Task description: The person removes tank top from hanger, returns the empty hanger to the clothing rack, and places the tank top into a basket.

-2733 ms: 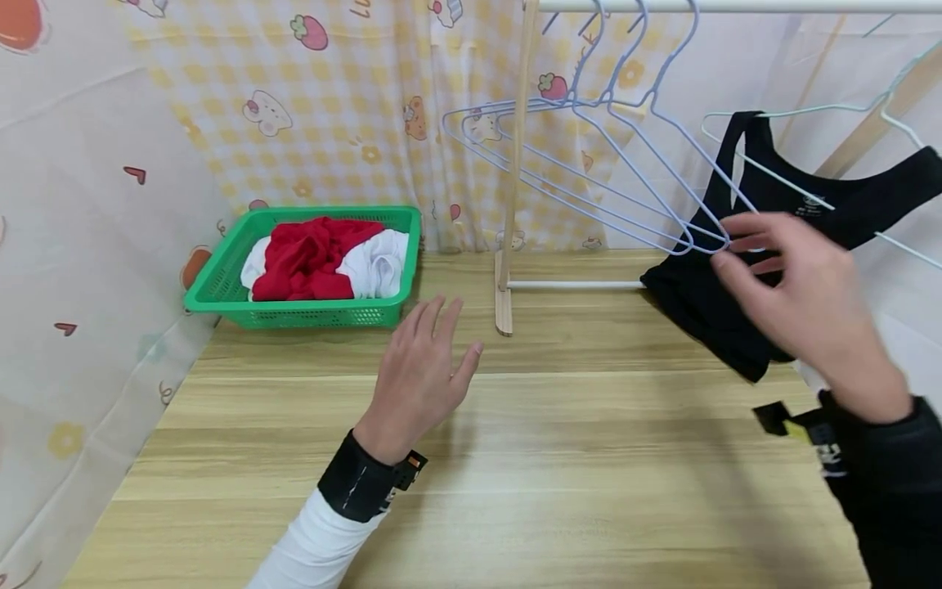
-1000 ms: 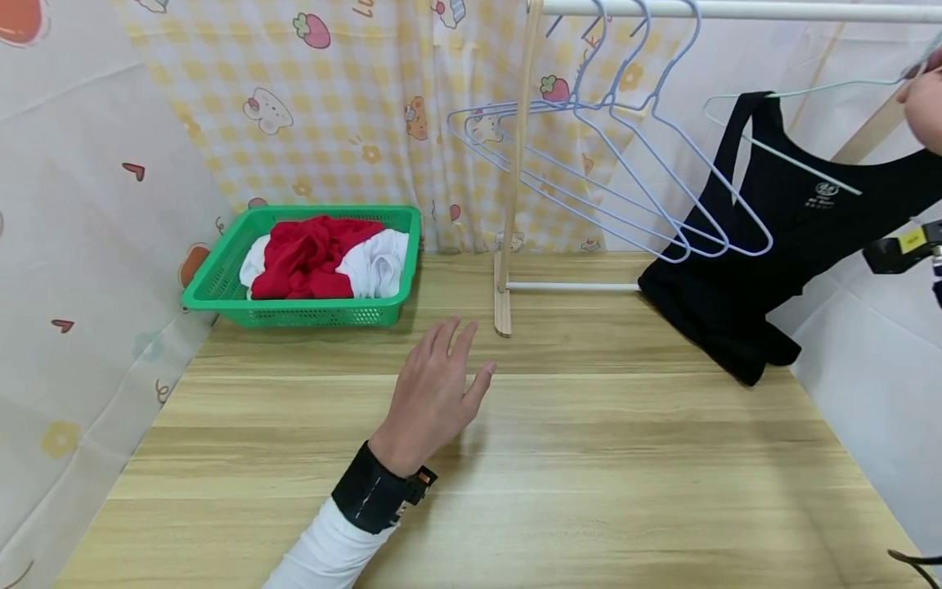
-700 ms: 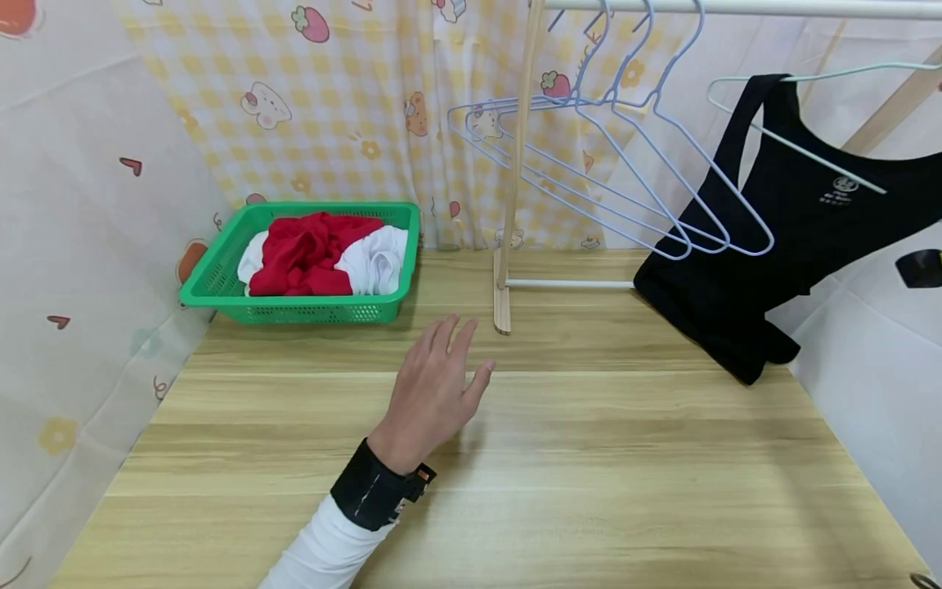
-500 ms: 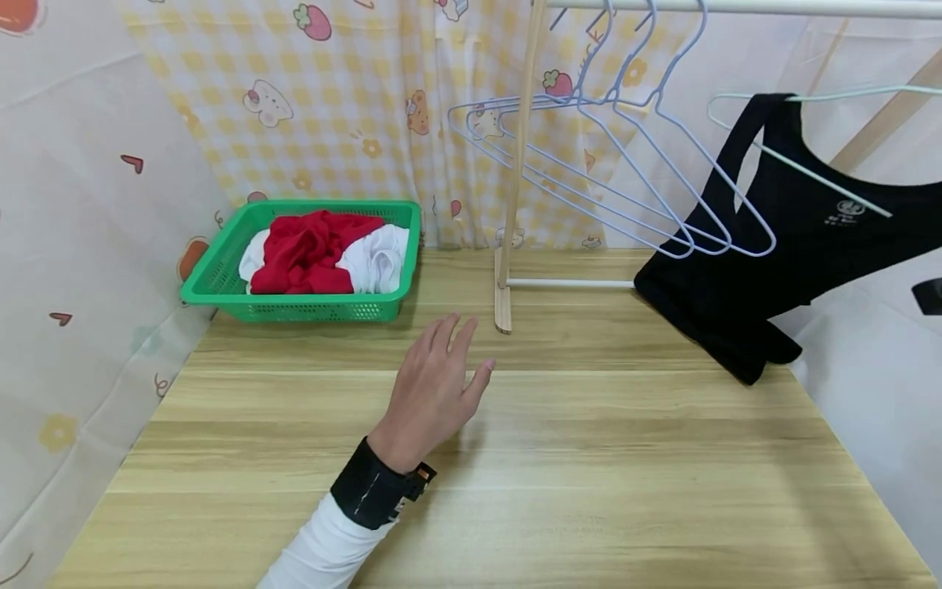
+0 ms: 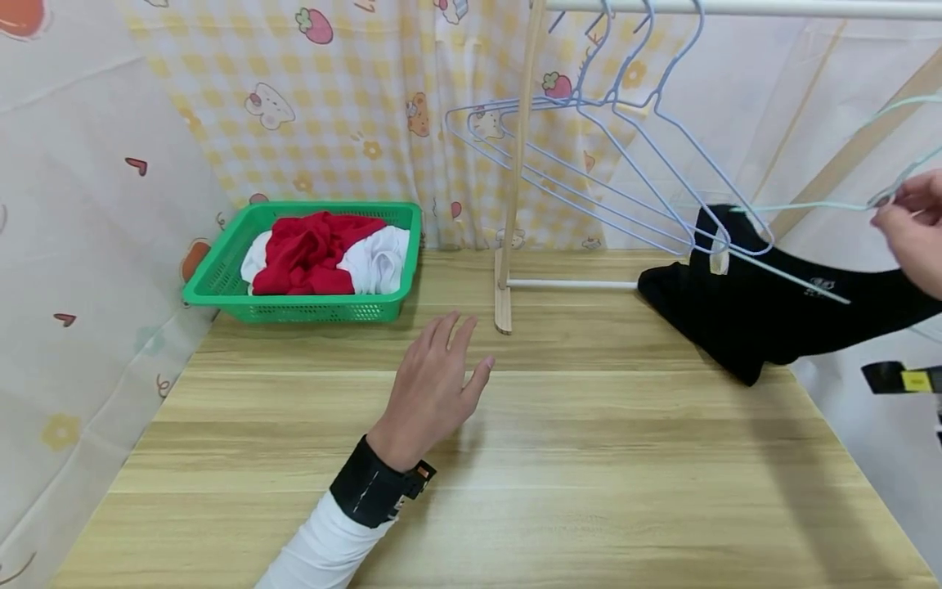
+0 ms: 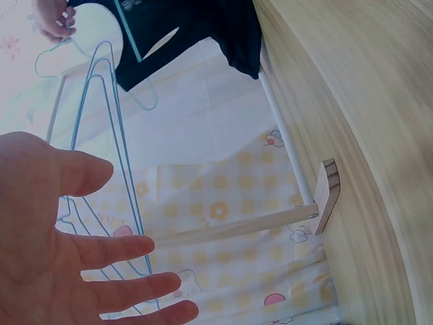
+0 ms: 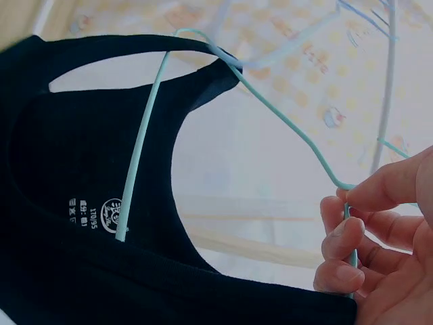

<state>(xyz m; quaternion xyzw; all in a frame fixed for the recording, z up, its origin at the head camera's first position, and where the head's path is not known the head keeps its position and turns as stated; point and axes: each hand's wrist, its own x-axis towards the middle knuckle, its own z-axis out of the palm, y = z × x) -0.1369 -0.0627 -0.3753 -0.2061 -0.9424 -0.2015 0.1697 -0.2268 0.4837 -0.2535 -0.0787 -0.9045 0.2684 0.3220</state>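
Observation:
At the right edge of the head view, my right hand [image 5: 916,233] grips a mint-green hanger [image 5: 817,205] by the wire near its neck. From that hanger hangs a black tank top [image 5: 802,307], its lower part bunched near the table's back right corner. The right wrist view shows thumb and fingers pinching the green wire [image 7: 298,134], with the hanger inside the tank top's strap [image 7: 135,46]. Over the middle of the table, my left hand [image 5: 430,388] has its fingers extended and holds nothing; its palm [image 6: 34,244] shows in the left wrist view.
Several blue hangers [image 5: 673,168] hang from the white rail [image 5: 773,7] of a rack with a wooden post [image 5: 519,147]. A green basket [image 5: 324,309] at the back left holds red cloth [image 5: 312,254] and white cloth [image 5: 379,260]. Patterned curtains enclose the table [image 5: 552,491].
The right hand went from the blue hangers' corners to the green hanger, lifted it out of view, then came back lower. Hanger and tank top have sunk. The left hand has barely moved.

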